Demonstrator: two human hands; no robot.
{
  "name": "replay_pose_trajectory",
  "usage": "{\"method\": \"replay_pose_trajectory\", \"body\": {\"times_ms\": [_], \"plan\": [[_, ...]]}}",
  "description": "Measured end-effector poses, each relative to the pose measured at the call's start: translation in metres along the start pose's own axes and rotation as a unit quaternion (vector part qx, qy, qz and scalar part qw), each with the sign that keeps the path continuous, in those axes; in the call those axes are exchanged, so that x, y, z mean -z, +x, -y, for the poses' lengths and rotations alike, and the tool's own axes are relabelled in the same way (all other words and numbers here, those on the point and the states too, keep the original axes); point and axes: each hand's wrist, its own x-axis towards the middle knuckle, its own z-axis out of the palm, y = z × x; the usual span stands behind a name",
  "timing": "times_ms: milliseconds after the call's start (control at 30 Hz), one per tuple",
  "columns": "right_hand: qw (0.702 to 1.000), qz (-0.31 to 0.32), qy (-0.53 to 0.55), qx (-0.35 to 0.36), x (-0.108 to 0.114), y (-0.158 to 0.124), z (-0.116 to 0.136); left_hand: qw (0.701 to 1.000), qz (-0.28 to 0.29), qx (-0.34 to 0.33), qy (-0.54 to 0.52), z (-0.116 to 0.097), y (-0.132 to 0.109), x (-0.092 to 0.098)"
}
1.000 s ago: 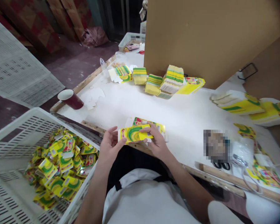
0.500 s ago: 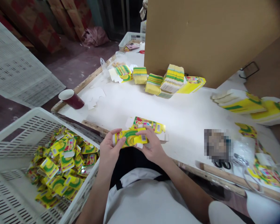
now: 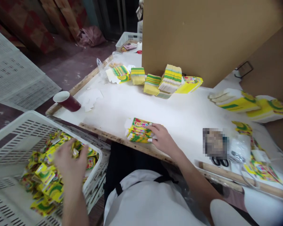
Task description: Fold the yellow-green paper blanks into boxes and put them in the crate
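Observation:
My left hand (image 3: 72,161) is over the white plastic basket (image 3: 34,114), its thumb and fingers apart and blurred by motion. Beneath it lies a heap of small yellow-green printed cartons (image 3: 46,174). On the table near the front edge, several similar small cartons (image 3: 139,129) lie side by side in a row, showing red and green print. My right hand (image 3: 161,138) grips the right end of that row, fingertips on the cartons. White flaps stick out at the row's left end.
A dark red paper cup (image 3: 70,102) lies tipped at the table's left edge. Stacks of flat yellow-green cartons (image 3: 171,78) stand before a large cardboard sheet (image 3: 202,40). Black scissors handles (image 3: 220,162) and a clear plastic bag (image 3: 240,147) are at right.
My left hand has let go of the yellow carton and moved left over the basket. That carton now appears in the row on the table, under my right hand.

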Motion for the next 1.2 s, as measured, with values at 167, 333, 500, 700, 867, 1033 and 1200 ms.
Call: {"method": "replay_pose_trajectory", "body": {"times_ms": [167,333,500,700,867,1033,1200], "plan": [[0.999,0.0,0.013,0.031,-0.012,0.012,-0.01,0.96,0.197,-0.185,-0.078,-0.084,-0.025,-0.066],[0.998,-0.001,0.022,0.052,-0.015,0.015,-0.014,0.933,0.271,-0.221,-0.08,-0.118,-0.036,-0.091],[0.999,-0.021,-0.005,0.035,-0.008,0.012,-0.009,0.941,0.264,-0.199,-0.078,-0.113,-0.037,-0.101],[0.996,-0.023,-0.068,-0.057,0.002,0.013,-0.004,0.943,0.245,-0.192,-0.119,-0.108,-0.04,-0.104],[0.996,-0.007,-0.077,-0.044,-0.005,0.013,0.005,0.945,0.231,-0.192,-0.13,-0.109,-0.041,-0.106],[0.994,-0.025,-0.083,-0.063,-0.009,0.011,0.007,0.947,0.227,-0.178,-0.143,-0.108,-0.042,-0.107],[0.993,-0.001,-0.101,-0.067,-0.004,0.015,-0.004,0.946,0.226,-0.177,-0.151,-0.108,-0.042,-0.106]]}}
